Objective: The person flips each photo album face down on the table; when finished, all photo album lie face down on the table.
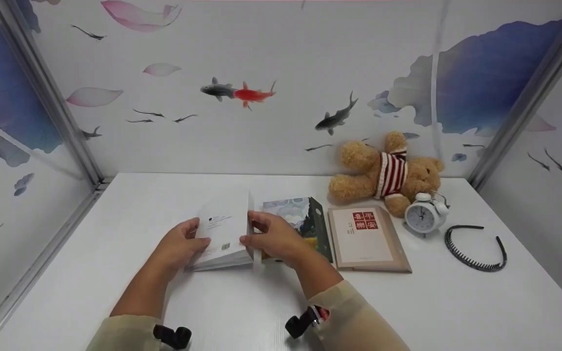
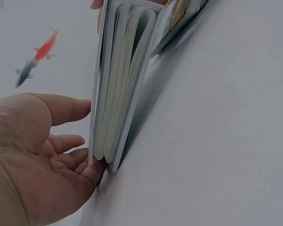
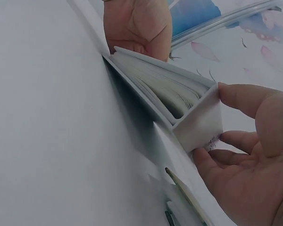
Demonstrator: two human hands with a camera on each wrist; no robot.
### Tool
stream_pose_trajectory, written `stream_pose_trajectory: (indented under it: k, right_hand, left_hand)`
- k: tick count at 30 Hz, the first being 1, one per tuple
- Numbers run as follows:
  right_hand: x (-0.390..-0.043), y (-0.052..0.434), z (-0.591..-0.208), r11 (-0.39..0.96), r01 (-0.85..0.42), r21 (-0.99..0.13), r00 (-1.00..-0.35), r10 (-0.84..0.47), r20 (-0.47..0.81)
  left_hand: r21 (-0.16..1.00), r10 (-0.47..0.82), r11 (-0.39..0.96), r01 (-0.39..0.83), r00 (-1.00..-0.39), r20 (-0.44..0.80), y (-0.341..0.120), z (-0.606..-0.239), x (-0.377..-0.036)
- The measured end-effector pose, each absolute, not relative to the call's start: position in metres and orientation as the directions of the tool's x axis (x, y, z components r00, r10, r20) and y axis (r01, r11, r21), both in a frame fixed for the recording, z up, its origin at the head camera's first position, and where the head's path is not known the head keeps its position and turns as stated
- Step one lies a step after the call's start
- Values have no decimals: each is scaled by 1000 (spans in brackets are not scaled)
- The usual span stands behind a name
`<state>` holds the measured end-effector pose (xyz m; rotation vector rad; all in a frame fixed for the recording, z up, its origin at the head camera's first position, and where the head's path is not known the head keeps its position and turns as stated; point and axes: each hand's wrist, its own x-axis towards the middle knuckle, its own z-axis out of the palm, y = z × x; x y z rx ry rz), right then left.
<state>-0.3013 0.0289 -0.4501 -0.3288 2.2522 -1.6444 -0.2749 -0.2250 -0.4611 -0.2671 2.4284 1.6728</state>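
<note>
A thick white hardcover book (image 1: pixel 225 231) is held up at a tilt over the white table, its barcoded cover facing up. My left hand (image 1: pixel 176 246) grips its left side; in the left wrist view the thumb (image 2: pixel 71 109) lies against one cover and the fingers reach the pages' open edge. On the opposite side, my right hand (image 1: pixel 281 239) pinches the book along its spine (image 3: pixel 200 123), seen in the right wrist view. Just right of it lies a dark-edged book with a painted landscape cover (image 1: pixel 286 212), partly hidden by my right hand.
A beige book with red square characters (image 1: pixel 365 239) lies further right. Behind it rest a teddy bear (image 1: pixel 391 173) in a striped shirt and a white alarm clock (image 1: pixel 422 217). A black headband (image 1: pixel 476 265) lies near the right edge. Printed panels (image 1: pixel 271 136) wall the table.
</note>
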Motion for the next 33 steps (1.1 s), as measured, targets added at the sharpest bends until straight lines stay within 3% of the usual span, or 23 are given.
stream_pose_trajectory:
  k: [5,22,33]
  right_hand:
    - [-301,29,-454,310,80,-947,-919,-346,-191]
    - [-299,17,-464,301,36,-953,-947,-295,-129]
    - [-296,16,-457,305,78,-949,-948,-273,-165]
  left_hand:
    - [892,-51,376,-250,-967,-250,-223,-461,-276]
    - [890,-101,373,-263,-965,-242,-219,-464,-283]
    - [902,-78,358,-240,-971,-228,-216,-463,-285]
